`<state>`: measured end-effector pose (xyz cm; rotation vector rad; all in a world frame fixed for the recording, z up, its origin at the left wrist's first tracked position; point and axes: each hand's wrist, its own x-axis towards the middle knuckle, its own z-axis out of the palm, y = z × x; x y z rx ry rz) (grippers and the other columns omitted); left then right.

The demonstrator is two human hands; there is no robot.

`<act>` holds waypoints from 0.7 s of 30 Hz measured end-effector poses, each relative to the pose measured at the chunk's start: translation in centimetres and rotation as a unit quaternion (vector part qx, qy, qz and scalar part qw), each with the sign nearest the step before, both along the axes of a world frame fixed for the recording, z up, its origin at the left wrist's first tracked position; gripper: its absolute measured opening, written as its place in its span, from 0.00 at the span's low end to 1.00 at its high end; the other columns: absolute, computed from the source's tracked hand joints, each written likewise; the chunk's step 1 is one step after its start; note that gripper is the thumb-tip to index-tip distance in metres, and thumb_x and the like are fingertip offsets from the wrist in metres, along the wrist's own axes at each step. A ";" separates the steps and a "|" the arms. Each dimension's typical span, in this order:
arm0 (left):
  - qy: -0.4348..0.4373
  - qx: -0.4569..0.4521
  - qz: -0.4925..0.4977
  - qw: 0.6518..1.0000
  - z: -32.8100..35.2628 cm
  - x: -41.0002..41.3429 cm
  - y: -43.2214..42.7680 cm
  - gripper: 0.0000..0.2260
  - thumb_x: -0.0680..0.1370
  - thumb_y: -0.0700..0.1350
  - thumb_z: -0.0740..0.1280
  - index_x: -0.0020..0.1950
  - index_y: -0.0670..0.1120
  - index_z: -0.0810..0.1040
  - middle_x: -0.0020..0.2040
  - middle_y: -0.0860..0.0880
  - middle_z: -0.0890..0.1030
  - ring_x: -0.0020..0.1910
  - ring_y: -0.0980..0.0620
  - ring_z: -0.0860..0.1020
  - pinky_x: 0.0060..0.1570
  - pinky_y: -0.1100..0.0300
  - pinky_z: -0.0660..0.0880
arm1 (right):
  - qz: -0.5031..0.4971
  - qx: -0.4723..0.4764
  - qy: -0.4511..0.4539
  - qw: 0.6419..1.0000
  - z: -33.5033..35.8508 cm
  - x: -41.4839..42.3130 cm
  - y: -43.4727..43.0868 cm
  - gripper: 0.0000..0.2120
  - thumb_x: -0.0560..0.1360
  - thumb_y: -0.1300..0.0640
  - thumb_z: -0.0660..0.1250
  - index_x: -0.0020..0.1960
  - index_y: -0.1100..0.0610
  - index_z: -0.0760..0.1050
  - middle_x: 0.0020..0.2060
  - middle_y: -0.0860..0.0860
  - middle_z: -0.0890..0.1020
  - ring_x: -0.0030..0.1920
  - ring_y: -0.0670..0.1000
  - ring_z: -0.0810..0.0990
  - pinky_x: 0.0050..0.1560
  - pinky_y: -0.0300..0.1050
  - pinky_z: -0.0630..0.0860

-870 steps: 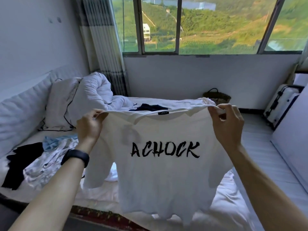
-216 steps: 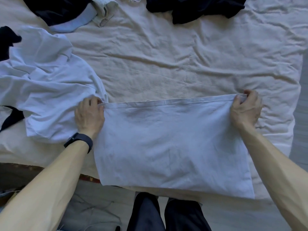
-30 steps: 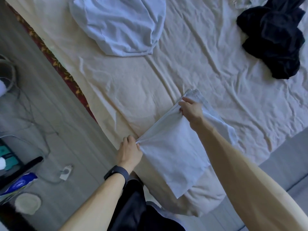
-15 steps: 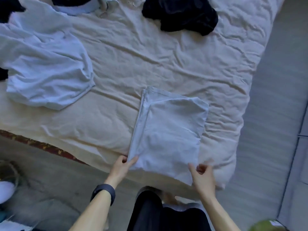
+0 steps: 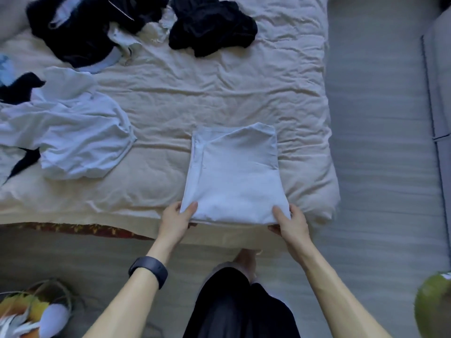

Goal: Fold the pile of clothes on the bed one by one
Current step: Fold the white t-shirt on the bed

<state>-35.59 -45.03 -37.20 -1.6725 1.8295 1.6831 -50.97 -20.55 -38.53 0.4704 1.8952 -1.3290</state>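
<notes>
Since half a second ago, both our hands have closed on the near edge of the folded white shirt (image 5: 234,176), where before they were only arriving at it. That shirt lies as a tidy rectangle on the bed (image 5: 219,98), towards the bed's near right corner, with its near edge at the mattress edge. Our left hand (image 5: 177,219) pinches the near left corner, thumb on top and fingers tucked beneath. Our right hand (image 5: 289,223) grasps the near right corner the same way.

We judge this to be either one more fold away from us or a lift to set the shirt aside; we cannot tell which. To do either well, we should catch every layer in each pinch, since a narrower flap shows along the left side and could slide out. We should also raise both corners level and together, then smooth the top.

Farther out, a loose white shirt (image 5: 78,137) lies crumpled to the left, well apart. Black clothes (image 5: 212,23) are heaped at the far side, not yet folded.
</notes>
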 end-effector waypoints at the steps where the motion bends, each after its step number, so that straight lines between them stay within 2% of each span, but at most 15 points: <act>1: 0.003 -0.001 0.008 1.000 0.8 0.9 0.4 0.09 0.79 0.51 0.70 0.49 0.45 0.81 0.44 0.47 0.85 0.41 0.45 0.83 0.39 0.54 0.75 | -0.009 0.007 0.019 1.000 0.6 1.1 0.4 0.08 0.80 0.54 0.68 0.57 0.55 0.78 0.50 0.49 0.83 0.49 0.51 0.84 0.45 0.50 0.84; 3: -0.017 0.017 0.001 1.000 1.4 3.2 1.2 0.10 0.80 0.51 0.69 0.52 0.44 0.81 0.46 0.45 0.84 0.42 0.44 0.83 0.40 0.53 0.75 | -0.004 0.048 0.025 0.999 1.1 3.6 1.4 0.05 0.79 0.54 0.69 0.51 0.56 0.77 0.48 0.52 0.83 0.43 0.51 0.84 0.41 0.49 0.84; 6: -0.095 0.062 -0.045 0.992 1.0 7.6 3.0 0.11 0.81 0.48 0.67 0.52 0.40 0.79 0.46 0.44 0.82 0.34 0.49 0.81 0.38 0.55 0.72 | 0.037 0.114 -0.039 0.992 1.0 7.7 2.8 0.06 0.77 0.56 0.70 0.46 0.58 0.78 0.44 0.55 0.84 0.33 0.52 0.84 0.47 0.57 0.85; 8: -0.115 0.069 -0.040 0.990 0.7 10.0 4.3 0.11 0.82 0.47 0.66 0.52 0.39 0.79 0.46 0.43 0.81 0.32 0.50 0.80 0.36 0.57 0.73 | 0.040 0.123 -0.048 0.991 0.8 10.2 3.7 0.06 0.77 0.56 0.70 0.46 0.59 0.78 0.42 0.53 0.84 0.31 0.52 0.84 0.48 0.58 0.84; 11: -0.109 0.078 0.013 0.991 1.3 12.7 6.0 0.09 0.82 0.45 0.65 0.57 0.41 0.78 0.46 0.44 0.81 0.33 0.50 0.79 0.32 0.59 0.74 | 0.009 0.109 -0.056 0.992 1.9 13.3 4.8 0.04 0.79 0.57 0.67 0.47 0.58 0.75 0.46 0.53 0.81 0.35 0.52 0.83 0.42 0.50 0.84; 13: -0.095 0.082 0.029 0.992 1.8 14.4 6.7 0.09 0.82 0.45 0.65 0.58 0.42 0.77 0.48 0.44 0.82 0.33 0.50 0.79 0.33 0.58 0.75 | -0.009 0.088 -0.065 0.994 2.1 14.7 5.8 0.03 0.79 0.59 0.66 0.49 0.59 0.75 0.49 0.55 0.81 0.40 0.52 0.82 0.37 0.44 0.81; 17: -0.071 0.062 0.056 0.994 3.0 16.4 7.5 0.11 0.81 0.45 0.66 0.62 0.44 0.76 0.53 0.44 0.82 0.36 0.50 0.81 0.41 0.53 0.79 | -0.016 0.077 -0.078 0.994 2.7 16.8 6.8 0.03 0.79 0.61 0.65 0.50 0.60 0.76 0.53 0.57 0.81 0.44 0.54 0.82 0.40 0.45 0.81; 21: -0.037 0.077 0.097 0.992 4.3 17.2 7.8 0.14 0.80 0.39 0.64 0.64 0.50 0.70 0.51 0.42 0.81 0.33 0.49 0.78 0.37 0.54 0.77 | -0.047 0.068 -0.075 0.994 3.0 18.3 7.1 0.01 0.79 0.61 0.65 0.50 0.57 0.75 0.53 0.59 0.81 0.43 0.56 0.84 0.40 0.46 0.82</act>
